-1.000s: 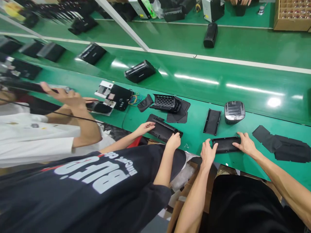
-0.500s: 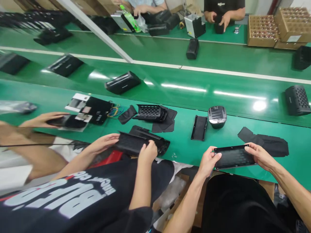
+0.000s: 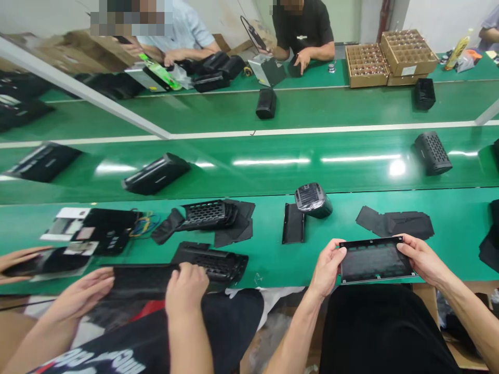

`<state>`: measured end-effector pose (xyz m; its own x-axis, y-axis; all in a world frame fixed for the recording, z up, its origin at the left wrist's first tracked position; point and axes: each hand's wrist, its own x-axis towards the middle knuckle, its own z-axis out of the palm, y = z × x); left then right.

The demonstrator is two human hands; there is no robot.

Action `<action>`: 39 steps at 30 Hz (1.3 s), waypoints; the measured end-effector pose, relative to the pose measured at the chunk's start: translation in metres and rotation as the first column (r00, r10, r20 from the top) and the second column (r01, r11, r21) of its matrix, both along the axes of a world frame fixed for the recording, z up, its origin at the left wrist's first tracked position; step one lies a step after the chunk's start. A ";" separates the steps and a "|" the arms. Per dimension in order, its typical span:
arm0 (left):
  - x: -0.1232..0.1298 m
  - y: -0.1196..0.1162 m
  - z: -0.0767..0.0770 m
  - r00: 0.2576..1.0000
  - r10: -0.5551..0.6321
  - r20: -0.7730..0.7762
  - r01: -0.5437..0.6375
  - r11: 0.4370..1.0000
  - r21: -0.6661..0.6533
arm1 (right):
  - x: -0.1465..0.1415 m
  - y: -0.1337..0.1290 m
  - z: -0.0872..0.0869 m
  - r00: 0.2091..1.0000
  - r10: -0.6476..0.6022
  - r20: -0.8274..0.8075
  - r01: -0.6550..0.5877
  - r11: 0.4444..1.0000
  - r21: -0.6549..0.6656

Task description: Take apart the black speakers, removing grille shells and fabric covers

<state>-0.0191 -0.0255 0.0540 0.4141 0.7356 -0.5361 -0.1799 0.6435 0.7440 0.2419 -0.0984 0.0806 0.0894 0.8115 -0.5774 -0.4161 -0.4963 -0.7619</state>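
A black rectangular panel is held over the front edge of the green table. My left hand grips its left end, thumb on top. At the right end, my right hand pinches the corner. Behind the panel lie black fabric sheets. A smaller black panel rests to the left, beside a black speaker-like unit with a glossy top.
A co-worker's hands hold a dark panel at the left. Perforated black shells lie on the green table. Dark units, one perforated, stand on the green strip beyond. Partitioned cartons sit at the back right.
The view has shifted, so the table things appear further left and lower. The panel stays in both my hands, its face now turned more toward the camera. The co-worker's panel sits further left beside the shells.
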 end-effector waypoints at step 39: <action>0.013 0.004 0.025 0.988 0.046 0.145 -0.052 0.998 0.039 | 0.018 -0.001 0.028 0.997 0.035 0.068 -0.035 0.999 -0.001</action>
